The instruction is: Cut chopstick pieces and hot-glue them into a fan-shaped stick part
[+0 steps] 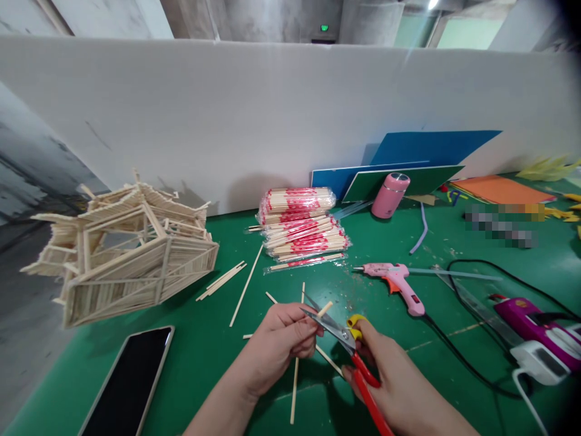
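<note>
My left hand (284, 339) is closed in a pinch on a short wooden stick (325, 309), whose tip pokes up past the fingers. My right hand (385, 378) grips red-and-yellow scissors (349, 345). Their blades are parted around the stick, right beside my left fingertips. Both hands hover over the green table (204, 363) near its front edge.
A stick-built model house (131, 254) stands at the left, with a phone (129, 381) in front of it. Packs of wrapped chopsticks (302, 233) lie behind loose sticks (247, 284). A pink glue gun (397, 281), a pink cup (390, 195), a purple glue gun (531, 318) and cables lie at the right.
</note>
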Demonstrator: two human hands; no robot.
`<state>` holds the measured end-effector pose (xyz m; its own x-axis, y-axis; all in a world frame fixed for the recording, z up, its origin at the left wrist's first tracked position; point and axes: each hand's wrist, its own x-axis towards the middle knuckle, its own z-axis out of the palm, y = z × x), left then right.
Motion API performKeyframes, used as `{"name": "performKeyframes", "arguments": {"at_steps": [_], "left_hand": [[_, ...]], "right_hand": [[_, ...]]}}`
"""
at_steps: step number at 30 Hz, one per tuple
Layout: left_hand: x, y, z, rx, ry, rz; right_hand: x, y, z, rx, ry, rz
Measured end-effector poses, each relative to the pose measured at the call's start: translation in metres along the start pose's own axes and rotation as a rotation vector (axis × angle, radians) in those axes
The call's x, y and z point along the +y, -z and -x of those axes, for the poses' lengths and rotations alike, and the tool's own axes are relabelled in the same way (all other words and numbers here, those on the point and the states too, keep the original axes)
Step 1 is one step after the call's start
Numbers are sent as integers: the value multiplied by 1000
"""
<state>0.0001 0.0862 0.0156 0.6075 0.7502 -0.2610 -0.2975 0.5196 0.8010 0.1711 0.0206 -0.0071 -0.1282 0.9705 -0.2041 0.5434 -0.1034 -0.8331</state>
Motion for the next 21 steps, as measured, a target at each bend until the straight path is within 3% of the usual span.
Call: {"name": "performKeyframes", "arguments": {"at_steps": [14,18,21], "left_hand": [[-5,7,-1,-64,93,99],[-9,12,-2,-15,64,80],[-10,9,-1,119,-8,-55]], "right_hand": [[3,-2,2,1,22,30],[7,-7,0,55,-2,107],[8,-8,-5,121,-49,211]]}}
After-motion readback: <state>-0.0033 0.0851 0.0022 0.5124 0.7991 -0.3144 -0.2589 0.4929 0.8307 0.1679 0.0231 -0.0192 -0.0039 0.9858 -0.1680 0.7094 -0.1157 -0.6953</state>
